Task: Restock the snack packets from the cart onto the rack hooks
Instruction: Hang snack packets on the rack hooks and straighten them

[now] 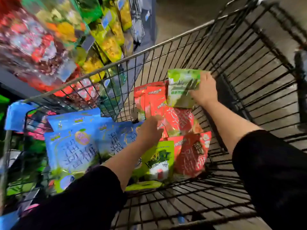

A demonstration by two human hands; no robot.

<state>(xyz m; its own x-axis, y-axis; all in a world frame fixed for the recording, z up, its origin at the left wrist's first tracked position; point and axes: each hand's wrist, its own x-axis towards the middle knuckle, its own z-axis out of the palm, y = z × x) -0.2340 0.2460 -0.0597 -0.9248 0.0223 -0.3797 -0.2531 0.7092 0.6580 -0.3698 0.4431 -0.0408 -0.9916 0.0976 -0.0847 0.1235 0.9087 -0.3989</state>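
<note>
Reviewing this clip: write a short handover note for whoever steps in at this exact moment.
Right hand grips a green packet, lifted above the pile in the cart.
Left hand is open, reaching over the red packets, holding nothing.
Blue packets lie at the cart's left; another green one is near the front.
The rack to the left already carries hanging packets.
Left to do: hang the held packet, then the rest of the cart's pile.

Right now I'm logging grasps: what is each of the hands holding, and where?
Right hand grips a green snack packet by its right edge. Left hand holds nothing, reaching over red packets.
</note>
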